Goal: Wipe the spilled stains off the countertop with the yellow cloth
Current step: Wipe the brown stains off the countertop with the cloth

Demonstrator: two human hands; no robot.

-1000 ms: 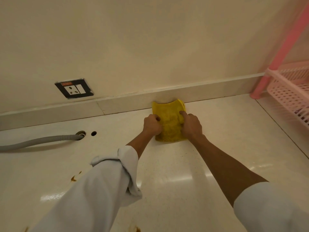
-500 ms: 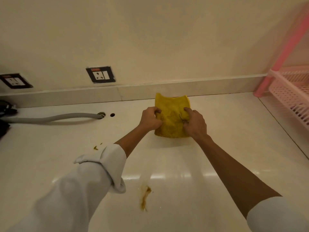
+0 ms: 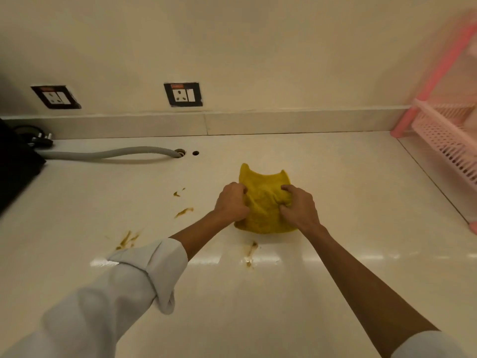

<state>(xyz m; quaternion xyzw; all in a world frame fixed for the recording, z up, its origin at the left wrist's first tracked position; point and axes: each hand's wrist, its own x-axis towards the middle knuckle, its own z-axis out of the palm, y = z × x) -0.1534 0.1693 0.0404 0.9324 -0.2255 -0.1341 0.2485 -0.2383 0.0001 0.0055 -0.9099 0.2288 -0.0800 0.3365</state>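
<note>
Step in hand: the person is gathering the yellow cloth (image 3: 265, 202) on the desk (image 3: 361, 202), bunching it into a pad; by the look of things no stain has been wiped yet.

Left hand (image 3: 232, 202): clenched on the cloth's left edge, fingers curled into the fabric, knuckles up.

Right hand (image 3: 299, 208): clenched on the cloth's right side, pinching a fold of it between thumb and fingers.

Cloth: lies crumpled on the desk between the 2 hands, 2 corners pointing toward the wall, its near edge resting on the surface.

Nearest stain (image 3: 251, 251): a brown streak just beside the cloth's near edge, toward the person, not touching it.

Left stains: a smear (image 3: 183, 211) to the left of the left hand, a smaller fleck (image 3: 178, 193) beyond it, and a wider splash (image 3: 127, 240) close to the rolled white sleeve (image 3: 152, 264).

Surroundings: a grey hose (image 3: 108, 153) runs along the back of the desk into a hole; 2 wall sockets, one (image 3: 183, 94) above the hose end and another (image 3: 55, 97) farther left; a pink rack (image 3: 449, 140) stands at the right, well apart from the stains.

Next move, as a judgement: the cloth wants pressing flat under 1 palm and drawing back over the nearest streak, then sweeping left across the 3 other marks. Firm downward pressure matters, since the streaks look partly dried. The sleeve hangs near the splash and could pick it up.
</note>
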